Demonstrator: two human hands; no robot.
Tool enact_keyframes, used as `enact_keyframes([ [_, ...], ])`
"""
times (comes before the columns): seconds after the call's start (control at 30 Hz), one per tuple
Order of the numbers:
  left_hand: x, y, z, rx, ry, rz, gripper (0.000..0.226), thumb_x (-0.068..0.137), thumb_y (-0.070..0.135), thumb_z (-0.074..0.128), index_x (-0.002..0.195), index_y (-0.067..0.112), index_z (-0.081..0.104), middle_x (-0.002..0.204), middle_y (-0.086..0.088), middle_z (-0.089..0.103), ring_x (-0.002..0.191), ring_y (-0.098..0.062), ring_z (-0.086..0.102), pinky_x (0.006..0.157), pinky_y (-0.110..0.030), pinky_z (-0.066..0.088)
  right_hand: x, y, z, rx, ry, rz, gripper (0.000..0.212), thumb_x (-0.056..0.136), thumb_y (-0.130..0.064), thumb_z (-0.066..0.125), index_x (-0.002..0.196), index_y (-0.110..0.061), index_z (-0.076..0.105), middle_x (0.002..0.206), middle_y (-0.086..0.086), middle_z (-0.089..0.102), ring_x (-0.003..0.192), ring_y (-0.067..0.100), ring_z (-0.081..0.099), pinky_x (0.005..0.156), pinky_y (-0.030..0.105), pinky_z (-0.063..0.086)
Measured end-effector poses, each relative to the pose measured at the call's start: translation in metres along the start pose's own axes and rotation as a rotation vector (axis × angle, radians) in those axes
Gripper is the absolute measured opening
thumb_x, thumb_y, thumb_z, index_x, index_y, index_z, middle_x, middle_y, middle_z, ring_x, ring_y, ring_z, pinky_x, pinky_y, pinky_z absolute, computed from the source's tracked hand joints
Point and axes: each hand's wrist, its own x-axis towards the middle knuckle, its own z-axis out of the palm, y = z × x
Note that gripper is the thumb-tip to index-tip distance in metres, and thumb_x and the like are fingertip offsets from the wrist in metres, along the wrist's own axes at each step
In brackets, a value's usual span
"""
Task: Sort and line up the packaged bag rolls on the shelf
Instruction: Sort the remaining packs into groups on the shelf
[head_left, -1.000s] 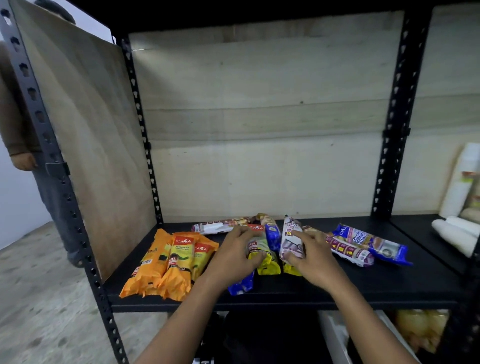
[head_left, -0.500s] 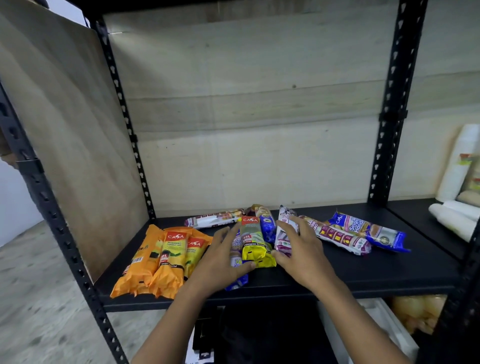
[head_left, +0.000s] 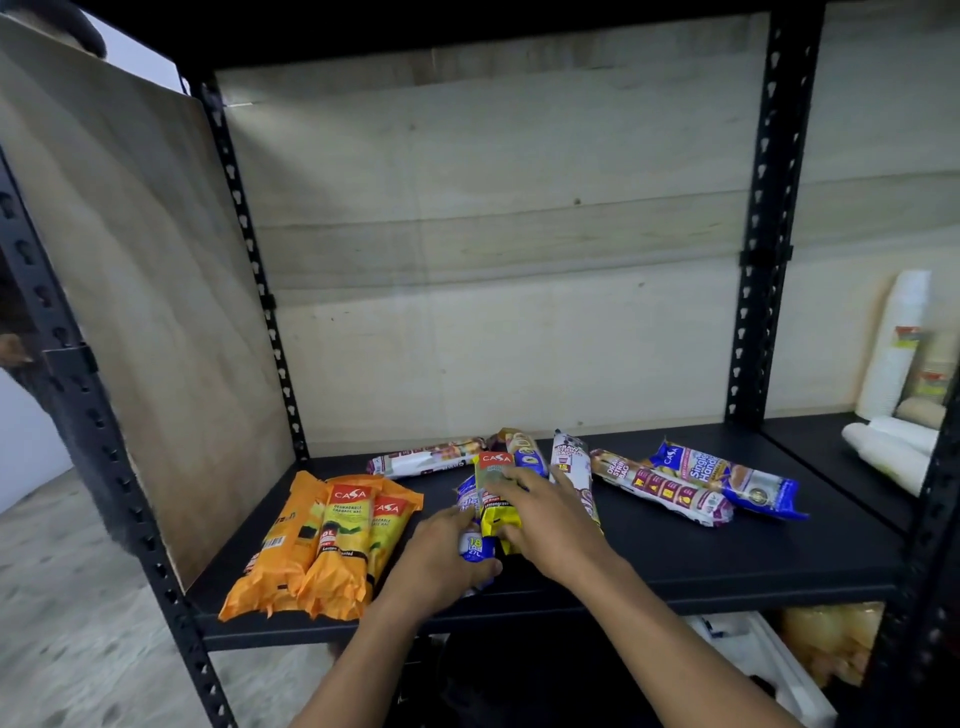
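Observation:
Several packaged bag rolls lie on the black shelf (head_left: 675, 566). Three orange rolls (head_left: 332, 540) sit side by side at the left. In the middle, my left hand (head_left: 441, 561) is curled around a blue roll (head_left: 471, 552) near the front edge. My right hand (head_left: 545, 519) grips a yellow-green roll (head_left: 493, 512), fingers on top and thumb at its near end. Beside them lie a white drawstring roll (head_left: 571, 460), a second drawstring roll (head_left: 660, 486), a blue singlet-handle roll (head_left: 727, 478), a blue-gold roll (head_left: 524, 449) and a white roll (head_left: 426, 460) at the back.
A plywood panel (head_left: 130, 260) walls the left side and a black upright post (head_left: 758, 260) stands at the right. Beyond the post are stacked white cups (head_left: 893, 343) and more lying flat (head_left: 883, 452). A white bin (head_left: 753, 660) sits below. A person's hand (head_left: 10, 345) shows at the far left.
My right hand has shifted left from the white drawstring roll onto the yellow-green roll. My left hand has closed around the blue roll near the front edge.

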Motion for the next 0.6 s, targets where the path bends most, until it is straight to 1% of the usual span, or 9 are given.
enact_keyframes([
  [0.07,-0.002,0.002,0.001,-0.020,0.033,-0.024,0.061,0.075,0.045,0.081,0.128,0.023,0.061,0.129,0.003,0.060,0.086,0.006,0.051,0.066,0.003,0.039,-0.004,-0.002,-0.004,0.082,0.024,0.011,0.063,0.087,-0.024,0.071,0.144,-0.034,0.046,0.152,-0.006,0.041,0.135,0.023,0.043,0.113,0.040,0.033],
  [0.1,-0.005,0.003,0.000,-0.024,0.064,-0.033,0.065,0.076,0.045,0.081,0.133,0.021,0.059,0.133,0.002,0.058,0.092,0.005,0.050,0.068,0.005,0.037,-0.007,-0.002,-0.007,0.134,0.054,0.016,0.062,0.088,-0.021,0.070,0.144,-0.033,0.047,0.151,-0.007,0.041,0.134,0.023,0.044,0.109,0.037,0.038],
  [0.13,-0.008,0.005,-0.001,-0.025,0.106,-0.042,0.070,0.077,0.045,0.080,0.138,0.020,0.055,0.139,0.001,0.054,0.104,0.001,0.051,0.076,0.003,0.037,-0.010,-0.001,-0.010,0.181,0.090,0.015,0.060,0.088,-0.018,0.069,0.143,-0.032,0.049,0.150,-0.008,0.041,0.133,0.020,0.045,0.106,0.032,0.039],
  [0.2,-0.013,0.011,-0.003,-0.026,0.198,-0.045,0.079,0.079,0.045,0.080,0.145,0.017,0.048,0.149,-0.001,0.046,0.125,-0.013,0.049,0.095,-0.014,0.043,-0.016,0.001,-0.019,0.263,0.163,0.022,0.056,0.089,-0.013,0.067,0.140,-0.030,0.052,0.149,-0.011,0.040,0.133,0.013,0.043,0.104,0.024,0.036],
  [0.23,-0.015,0.017,-0.004,-0.030,0.238,-0.034,0.080,0.079,0.044,0.080,0.146,0.016,0.047,0.151,-0.002,0.044,0.129,-0.017,0.049,0.099,-0.022,0.046,-0.020,0.003,-0.026,0.299,0.197,0.031,0.055,0.090,-0.012,0.066,0.140,-0.031,0.053,0.150,-0.012,0.040,0.133,0.011,0.042,0.104,0.022,0.036],
  [0.3,-0.017,0.032,-0.007,-0.034,0.291,0.000,0.079,0.080,0.043,0.080,0.146,0.016,0.047,0.151,-0.004,0.043,0.129,-0.020,0.049,0.099,-0.031,0.051,-0.029,0.008,-0.039,0.344,0.251,0.050,0.055,0.091,-0.011,0.066,0.139,-0.032,0.053,0.149,-0.013,0.039,0.134,0.007,0.040,0.105,0.023,0.037],
  [0.4,-0.017,0.058,-0.004,-0.053,0.330,0.054,0.078,0.079,0.045,0.079,0.146,0.018,0.048,0.152,-0.004,0.042,0.132,-0.021,0.046,0.102,-0.037,0.050,-0.046,0.024,-0.059,0.337,0.304,0.093,0.056,0.091,-0.008,0.067,0.141,-0.028,0.052,0.147,-0.011,0.040,0.134,0.007,0.041,0.107,0.027,0.042],
  [0.47,-0.017,0.077,0.004,-0.070,0.345,0.098,0.079,0.077,0.050,0.079,0.145,0.021,0.050,0.153,0.000,0.041,0.134,-0.019,0.044,0.103,-0.037,0.049,-0.060,0.038,-0.069,0.319,0.332,0.132,0.056,0.089,-0.005,0.068,0.140,-0.025,0.054,0.146,-0.008,0.043,0.133,0.009,0.043,0.107,0.028,0.042],
  [0.6,-0.016,0.116,0.033,-0.098,0.329,0.195,0.078,0.073,0.059,0.077,0.141,0.028,0.054,0.150,0.006,0.041,0.132,-0.012,0.044,0.103,-0.028,0.044,-0.093,0.069,-0.081,0.291,0.316,0.251,0.052,0.088,-0.005,0.070,0.135,-0.023,0.059,0.143,-0.007,0.048,0.128,0.004,0.043,0.102,0.019,0.035],
])
